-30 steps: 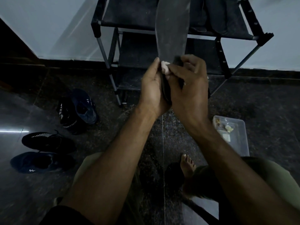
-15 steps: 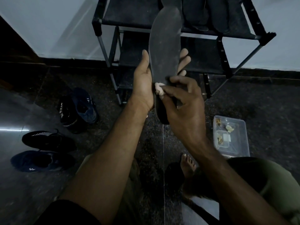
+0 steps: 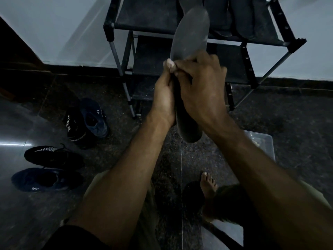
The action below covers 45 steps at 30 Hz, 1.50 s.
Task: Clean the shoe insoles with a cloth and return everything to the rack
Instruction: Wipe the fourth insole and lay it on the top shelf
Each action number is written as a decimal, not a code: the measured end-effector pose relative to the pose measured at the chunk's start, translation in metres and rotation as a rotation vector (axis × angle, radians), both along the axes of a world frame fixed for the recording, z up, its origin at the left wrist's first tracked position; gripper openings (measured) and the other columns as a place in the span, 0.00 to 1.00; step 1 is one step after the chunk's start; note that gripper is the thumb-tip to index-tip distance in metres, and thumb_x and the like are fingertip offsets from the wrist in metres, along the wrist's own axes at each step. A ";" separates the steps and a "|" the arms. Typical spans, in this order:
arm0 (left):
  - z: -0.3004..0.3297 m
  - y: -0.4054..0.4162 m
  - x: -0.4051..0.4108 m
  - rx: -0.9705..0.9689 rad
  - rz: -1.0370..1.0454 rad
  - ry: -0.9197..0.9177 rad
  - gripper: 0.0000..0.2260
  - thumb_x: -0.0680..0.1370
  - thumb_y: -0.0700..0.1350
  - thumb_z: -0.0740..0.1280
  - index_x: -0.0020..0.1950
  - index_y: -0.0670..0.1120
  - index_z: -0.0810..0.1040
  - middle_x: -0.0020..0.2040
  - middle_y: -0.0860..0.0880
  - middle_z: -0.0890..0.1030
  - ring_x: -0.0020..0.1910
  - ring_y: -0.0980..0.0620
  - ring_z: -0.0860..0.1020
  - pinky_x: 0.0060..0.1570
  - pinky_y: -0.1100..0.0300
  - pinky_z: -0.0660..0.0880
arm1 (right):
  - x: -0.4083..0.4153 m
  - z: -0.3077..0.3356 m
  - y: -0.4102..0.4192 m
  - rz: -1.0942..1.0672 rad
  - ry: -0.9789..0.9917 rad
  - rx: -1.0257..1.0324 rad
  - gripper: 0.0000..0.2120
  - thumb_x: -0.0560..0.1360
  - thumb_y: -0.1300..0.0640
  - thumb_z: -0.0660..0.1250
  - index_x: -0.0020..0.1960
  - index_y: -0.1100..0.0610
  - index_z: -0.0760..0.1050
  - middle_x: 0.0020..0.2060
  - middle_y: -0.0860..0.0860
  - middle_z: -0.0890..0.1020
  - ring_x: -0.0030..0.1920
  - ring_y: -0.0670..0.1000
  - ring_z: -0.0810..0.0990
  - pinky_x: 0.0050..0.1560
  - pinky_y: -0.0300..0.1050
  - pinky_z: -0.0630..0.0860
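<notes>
A dark grey insole [image 3: 191,33] stands upright in front of me, toe end up, heel end down near my wrists. My left hand [image 3: 164,98] grips its left edge around the middle. My right hand [image 3: 200,87] lies over the insole's front and pinches a small pale cloth [image 3: 169,64] against its left edge. Behind it stands the black shoe rack [image 3: 144,20], with more dark insoles [image 3: 239,17] lying on its top shelf.
Several dark shoes sit on the floor at the left: a blue and a black one [image 3: 88,121] near the rack, two more [image 3: 48,168] closer to me. A clear plastic box [image 3: 264,145] sits on the floor at the right. My bare foot [image 3: 208,184] is below.
My right hand with the cloth has slid up the insole from half a second ago. The insole sits lower in my left hand, whose fingers have curled in from spread.
</notes>
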<state>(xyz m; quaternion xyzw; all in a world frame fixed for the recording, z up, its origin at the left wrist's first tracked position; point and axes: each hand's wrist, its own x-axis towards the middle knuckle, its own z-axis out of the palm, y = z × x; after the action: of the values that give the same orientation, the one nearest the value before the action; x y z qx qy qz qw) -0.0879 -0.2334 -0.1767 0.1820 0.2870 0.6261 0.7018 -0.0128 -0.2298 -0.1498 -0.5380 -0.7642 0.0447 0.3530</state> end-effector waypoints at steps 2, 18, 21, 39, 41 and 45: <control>0.000 0.000 -0.005 -0.010 -0.038 -0.054 0.26 0.84 0.57 0.47 0.59 0.38 0.76 0.52 0.41 0.82 0.54 0.47 0.81 0.58 0.55 0.77 | 0.003 -0.006 -0.009 0.040 0.032 -0.021 0.09 0.75 0.59 0.65 0.50 0.57 0.84 0.48 0.56 0.81 0.51 0.58 0.76 0.51 0.56 0.70; 0.005 -0.005 0.002 -0.069 -0.025 -0.006 0.22 0.84 0.55 0.50 0.54 0.42 0.78 0.45 0.45 0.84 0.46 0.51 0.83 0.50 0.59 0.80 | 0.003 0.003 0.001 0.058 0.030 -0.010 0.11 0.80 0.54 0.62 0.52 0.53 0.83 0.42 0.46 0.73 0.46 0.48 0.71 0.46 0.44 0.63; 0.006 -0.007 -0.002 -0.082 -0.017 -0.024 0.25 0.84 0.56 0.49 0.54 0.40 0.77 0.45 0.43 0.84 0.45 0.49 0.84 0.49 0.58 0.80 | 0.009 -0.002 -0.011 0.109 0.077 -0.047 0.10 0.80 0.56 0.63 0.53 0.53 0.83 0.43 0.45 0.71 0.46 0.48 0.71 0.47 0.48 0.69; 0.002 -0.008 0.007 -0.104 -0.005 0.152 0.20 0.85 0.53 0.50 0.54 0.44 0.78 0.44 0.47 0.85 0.46 0.53 0.83 0.46 0.61 0.80 | 0.002 0.006 0.006 0.090 0.078 -0.016 0.10 0.79 0.59 0.63 0.51 0.58 0.83 0.43 0.50 0.75 0.44 0.48 0.73 0.49 0.35 0.69; 0.003 -0.008 0.009 -0.112 -0.015 0.193 0.20 0.85 0.54 0.50 0.54 0.46 0.78 0.44 0.48 0.85 0.45 0.53 0.84 0.44 0.61 0.80 | 0.002 0.009 0.014 0.112 0.085 0.012 0.11 0.80 0.57 0.63 0.49 0.57 0.83 0.41 0.48 0.76 0.43 0.46 0.73 0.49 0.39 0.72; 0.005 -0.005 0.013 -0.132 -0.055 0.204 0.22 0.84 0.56 0.49 0.50 0.46 0.79 0.40 0.48 0.85 0.40 0.53 0.84 0.42 0.61 0.80 | 0.007 0.014 0.044 0.055 0.054 0.042 0.10 0.80 0.53 0.63 0.49 0.52 0.84 0.47 0.51 0.81 0.51 0.50 0.78 0.51 0.55 0.73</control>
<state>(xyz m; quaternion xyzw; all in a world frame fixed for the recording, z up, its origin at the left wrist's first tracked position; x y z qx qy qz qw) -0.0746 -0.2388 -0.1714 0.2058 0.3924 0.5646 0.6963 -0.0057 -0.1859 -0.1354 -0.5079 -0.7695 0.0529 0.3834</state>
